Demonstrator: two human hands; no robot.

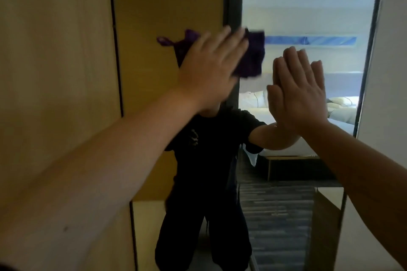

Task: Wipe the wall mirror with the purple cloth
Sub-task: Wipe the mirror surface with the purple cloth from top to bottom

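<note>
The tall wall mirror (308,17) fills the middle of the view, framed in dark trim. My left hand (211,68) presses the purple cloth (253,55) flat against the glass at about head height, fingers stretched out over it. The cloth bunches out on both sides of the hand and looks motion-blurred. My right hand (301,90) rests flat and open on the glass to the right, fingers pointing up, meeting its own reflection. Nothing is held in it.
A wooden panel wall (55,50) stands left of the mirror, a white wall (392,72) to its right. The glass reflects a person in dark clothes, a bed and a striped floor.
</note>
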